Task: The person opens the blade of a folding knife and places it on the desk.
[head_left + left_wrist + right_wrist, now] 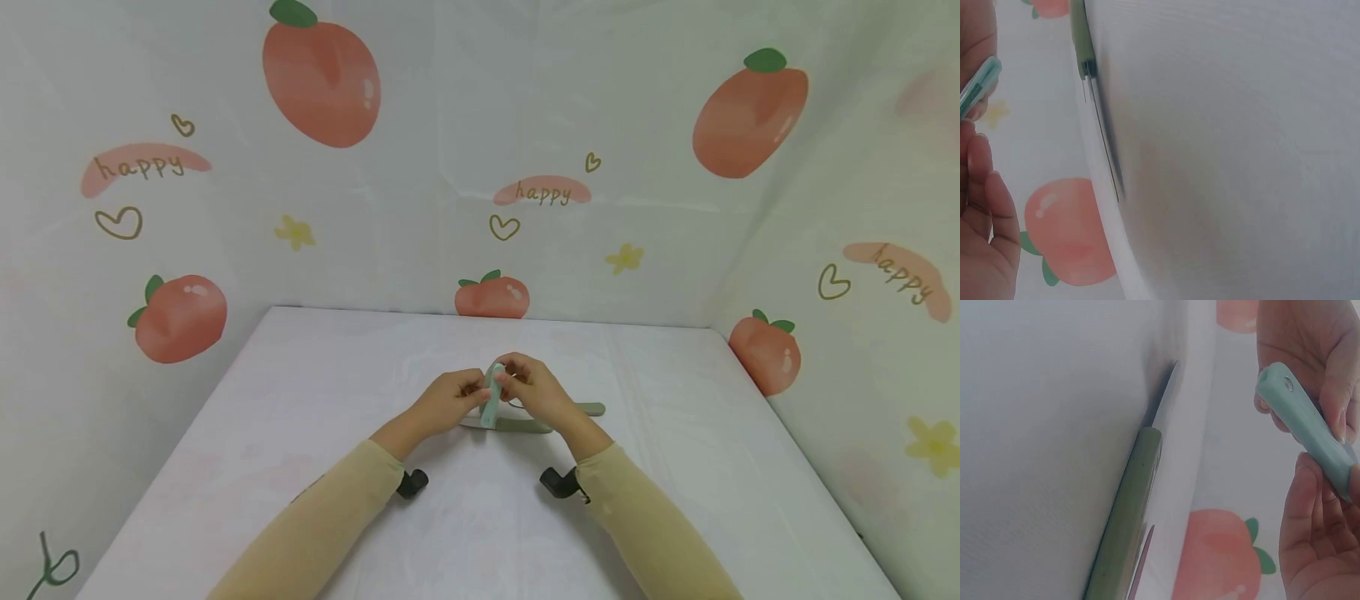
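Observation:
Both hands meet over the middle of the white table [300,400] and hold one light teal handle [491,406] nearly upright between them. My left hand [448,402] pinches it from the left; my right hand [537,390] grips its upper part from the right. In the right wrist view the teal handle [1307,431] shows a rounded end with a small hole, fingers of my right hand [1310,544] curled round it. The left wrist view catches only the teal handle's edge [979,84] beside my left hand [985,237]. What the handle carries at its other end is hidden.
A green-handled knife [525,426] lies flat on the table right behind the hands, and a second green handle [591,408] lies just beyond. The wrist views show a green handle [1125,512] and a thin blade [1105,147]. Peach-printed walls [480,167] enclose the table on three sides.

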The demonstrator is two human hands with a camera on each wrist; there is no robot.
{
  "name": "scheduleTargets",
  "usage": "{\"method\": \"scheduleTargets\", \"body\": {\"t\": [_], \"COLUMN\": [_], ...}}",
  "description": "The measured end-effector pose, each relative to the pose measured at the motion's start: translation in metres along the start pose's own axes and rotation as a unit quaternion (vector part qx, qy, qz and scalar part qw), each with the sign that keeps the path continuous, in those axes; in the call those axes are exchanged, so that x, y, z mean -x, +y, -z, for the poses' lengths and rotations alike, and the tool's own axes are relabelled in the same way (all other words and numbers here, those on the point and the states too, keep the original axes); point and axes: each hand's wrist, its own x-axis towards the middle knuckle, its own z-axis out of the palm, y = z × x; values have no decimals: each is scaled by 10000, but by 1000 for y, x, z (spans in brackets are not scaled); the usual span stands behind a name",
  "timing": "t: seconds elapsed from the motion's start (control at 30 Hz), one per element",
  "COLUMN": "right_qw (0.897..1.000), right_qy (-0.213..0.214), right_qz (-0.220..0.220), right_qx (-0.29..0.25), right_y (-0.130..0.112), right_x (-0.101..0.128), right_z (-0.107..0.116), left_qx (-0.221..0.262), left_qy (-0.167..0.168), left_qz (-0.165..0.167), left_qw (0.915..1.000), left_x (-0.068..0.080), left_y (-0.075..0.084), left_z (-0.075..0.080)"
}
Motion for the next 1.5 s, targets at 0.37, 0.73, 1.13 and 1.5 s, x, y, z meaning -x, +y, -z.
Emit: {"method": "scheduleTargets", "body": {"t": [0.37,0.73,1.13,1.5], "right_qw": [9969,9779,9616,9845], "right_qy": [433,1115,1233,33], "right_qz": [49,-390,-432,-510], "right_qx": [-659,-1728,-2412,-1680], "right_y": [-7,-5,-6,0], "right_x": [5,9,10,14], "right_z": [6,8,10,27], "left_qx": [561,1449,2290,1596], "left_qy": [637,1761,1979,23], "left_qz": [-285,-333,57,1139], "left_qw": [9960,9731,9531,9806], "left_x": [0,0,6,9], "left_y": [2,1,3,-2], "left_z": [0,-5,-4,29]}}
